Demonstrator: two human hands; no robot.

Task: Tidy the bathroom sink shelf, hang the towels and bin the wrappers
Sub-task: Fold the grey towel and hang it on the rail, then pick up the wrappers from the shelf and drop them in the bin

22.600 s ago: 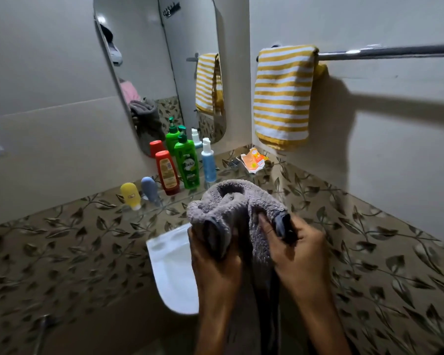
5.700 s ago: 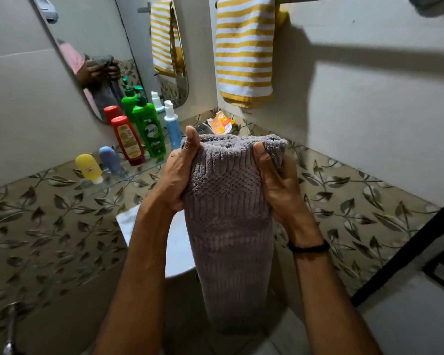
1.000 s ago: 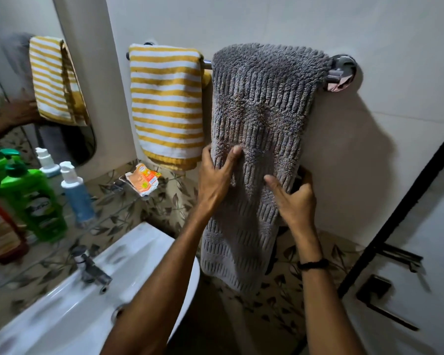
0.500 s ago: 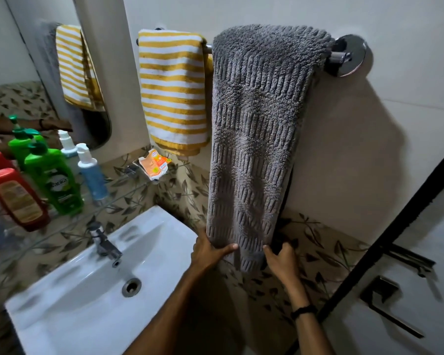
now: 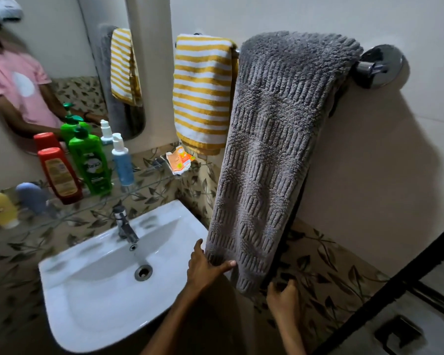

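Head view: the grey ribbed towel point(image 5: 274, 155) hangs draped over the chrome towel rail point(image 5: 367, 66), just beside the yellow-and-white striped towel point(image 5: 203, 93) on the same rail. Its front flap reaches down past the rim of the white basin point(image 5: 98, 283) and runs slightly askew, the lower hem drifting left of the top fold. The left hand point(image 5: 205, 267) is at the hem's left corner, thumb stretched across the front of the cloth and fingers behind, a loose pinch on the edge. The right hand point(image 5: 282, 301) sits just below the hem's right corner with fingers curled; whether it touches the cloth I cannot tell, as it is blurred.

The step looks like the final straightening of the hang. To do it well, tug both lower corners down evenly so the ribs fall plumb, and nudge the hem right so it lines up under the fold and clears the basin. Pull gently; a hard one-sided tug could slide the towel off the rail or drag it against its striped neighbour.

On the glass shelf point(image 5: 149, 180) the orange wrapper point(image 5: 180, 160) lies unbinned, beyond the blue pump bottle point(image 5: 122, 162), the green bottle point(image 5: 90, 165) and the red bottle point(image 5: 59, 175)
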